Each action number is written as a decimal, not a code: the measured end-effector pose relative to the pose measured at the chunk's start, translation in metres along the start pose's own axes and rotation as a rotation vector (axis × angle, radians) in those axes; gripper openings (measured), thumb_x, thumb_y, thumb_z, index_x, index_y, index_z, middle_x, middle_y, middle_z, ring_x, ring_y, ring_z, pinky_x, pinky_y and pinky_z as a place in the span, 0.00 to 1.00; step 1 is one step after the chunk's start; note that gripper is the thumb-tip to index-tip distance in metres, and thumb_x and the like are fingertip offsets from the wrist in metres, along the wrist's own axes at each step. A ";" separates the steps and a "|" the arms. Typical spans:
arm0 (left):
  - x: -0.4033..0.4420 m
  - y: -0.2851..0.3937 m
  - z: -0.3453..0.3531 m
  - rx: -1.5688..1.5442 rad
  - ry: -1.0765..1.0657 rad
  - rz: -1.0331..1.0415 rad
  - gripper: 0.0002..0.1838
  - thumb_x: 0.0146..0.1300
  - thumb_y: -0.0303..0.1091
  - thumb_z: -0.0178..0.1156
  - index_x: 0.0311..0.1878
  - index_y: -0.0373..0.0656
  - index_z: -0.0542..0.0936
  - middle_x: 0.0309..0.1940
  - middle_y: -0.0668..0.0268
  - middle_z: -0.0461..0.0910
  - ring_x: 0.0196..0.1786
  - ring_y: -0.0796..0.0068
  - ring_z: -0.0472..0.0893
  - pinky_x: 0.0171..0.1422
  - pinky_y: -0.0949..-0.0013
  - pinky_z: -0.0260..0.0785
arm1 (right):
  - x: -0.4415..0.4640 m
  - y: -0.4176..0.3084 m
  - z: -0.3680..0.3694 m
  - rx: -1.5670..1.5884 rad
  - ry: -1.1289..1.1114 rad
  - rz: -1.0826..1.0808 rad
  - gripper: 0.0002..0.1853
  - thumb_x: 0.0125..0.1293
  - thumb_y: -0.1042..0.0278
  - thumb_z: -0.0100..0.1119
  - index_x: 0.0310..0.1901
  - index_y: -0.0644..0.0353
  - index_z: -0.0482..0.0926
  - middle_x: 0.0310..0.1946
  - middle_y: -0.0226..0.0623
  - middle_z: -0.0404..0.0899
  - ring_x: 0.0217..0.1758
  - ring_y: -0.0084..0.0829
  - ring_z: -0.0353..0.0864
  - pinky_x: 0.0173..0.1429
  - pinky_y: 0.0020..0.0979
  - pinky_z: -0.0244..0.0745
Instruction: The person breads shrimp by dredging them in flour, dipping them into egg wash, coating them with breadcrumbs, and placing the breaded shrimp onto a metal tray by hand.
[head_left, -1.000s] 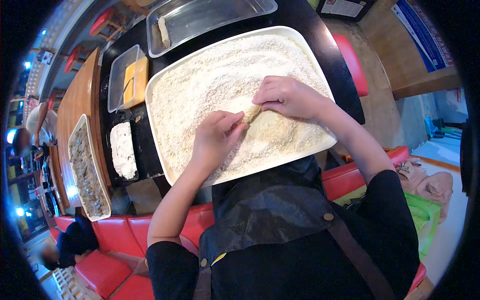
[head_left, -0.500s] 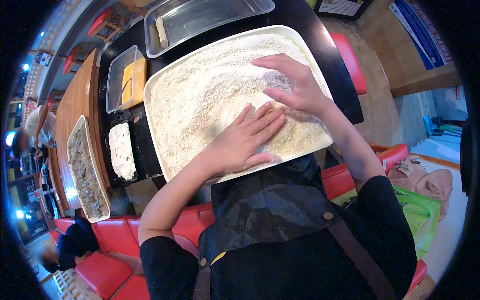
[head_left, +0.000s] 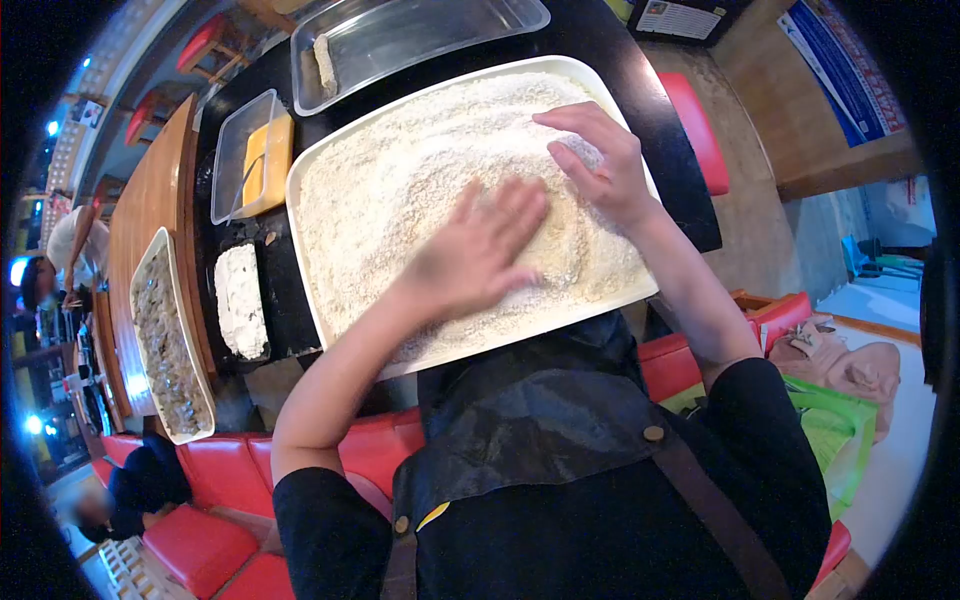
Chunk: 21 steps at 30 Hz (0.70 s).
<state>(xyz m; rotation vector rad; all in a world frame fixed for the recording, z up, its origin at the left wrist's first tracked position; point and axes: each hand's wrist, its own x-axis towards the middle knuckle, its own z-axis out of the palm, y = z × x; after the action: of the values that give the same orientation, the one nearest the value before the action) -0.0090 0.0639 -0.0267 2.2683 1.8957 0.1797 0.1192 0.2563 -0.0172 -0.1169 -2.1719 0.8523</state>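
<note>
A large white tray point(head_left: 303, 262) full of pale breadcrumbs point(head_left: 400, 170) lies in front of me. Over the middle of the crumbs is my left hand point(head_left: 485, 248), palm down with fingers spread, slightly smeared by motion. My right hand point(head_left: 608, 170) hovers at the tray's right side, thumb and fingers curved and apart, with nothing visible between them. The crumbs are heaped into a ridge beyond the left hand. Whether anything lies under the left palm is hidden.
Beyond the tray, a clear plastic container point(head_left: 430, 50) holds one crumb-coated stick point(head_left: 325, 66). To the left are a tub of yellow liquid point(head_left: 270, 160), a dish of white powder point(head_left: 240, 300) and a long tray of greyish pieces point(head_left: 170, 340). Two people are farther left.
My left hand has slid up and slightly left over the crumbs. My right hand has drawn a little to the right, away from the left one.
</note>
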 end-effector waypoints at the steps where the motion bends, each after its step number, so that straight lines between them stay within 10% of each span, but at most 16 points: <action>1: -0.001 -0.010 -0.005 0.112 0.034 -0.043 0.45 0.70 0.68 0.33 0.80 0.44 0.47 0.81 0.58 0.43 0.83 0.56 0.40 0.82 0.45 0.26 | 0.000 0.000 -0.001 -0.011 0.002 0.002 0.14 0.63 0.72 0.62 0.51 0.61 0.83 0.46 0.44 0.83 0.52 0.41 0.82 0.59 0.36 0.75; 9: 0.002 0.010 -0.007 0.152 0.080 -0.005 0.46 0.72 0.67 0.33 0.78 0.37 0.51 0.79 0.55 0.49 0.82 0.55 0.45 0.83 0.45 0.31 | 0.002 -0.001 0.001 -0.021 0.020 0.018 0.14 0.62 0.75 0.61 0.50 0.62 0.84 0.46 0.44 0.84 0.52 0.39 0.82 0.59 0.35 0.75; 16: -0.004 -0.003 -0.020 -0.845 0.099 0.046 0.42 0.74 0.59 0.42 0.79 0.38 0.47 0.79 0.47 0.43 0.81 0.52 0.45 0.83 0.52 0.37 | 0.002 0.003 0.000 -0.033 0.054 -0.005 0.14 0.61 0.75 0.61 0.49 0.60 0.84 0.44 0.43 0.84 0.50 0.40 0.83 0.56 0.35 0.77; 21: -0.002 0.001 -0.009 -0.542 0.083 0.061 0.41 0.74 0.58 0.38 0.79 0.38 0.47 0.80 0.47 0.42 0.82 0.49 0.42 0.83 0.52 0.35 | 0.003 0.004 -0.001 -0.046 0.066 -0.013 0.14 0.61 0.76 0.61 0.49 0.61 0.84 0.44 0.42 0.84 0.48 0.38 0.83 0.55 0.33 0.77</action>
<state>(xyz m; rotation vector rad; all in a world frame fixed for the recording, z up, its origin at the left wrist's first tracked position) -0.0104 0.0622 -0.0182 1.9658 1.5629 0.7111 0.1174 0.2613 -0.0173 -0.1511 -2.1291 0.7811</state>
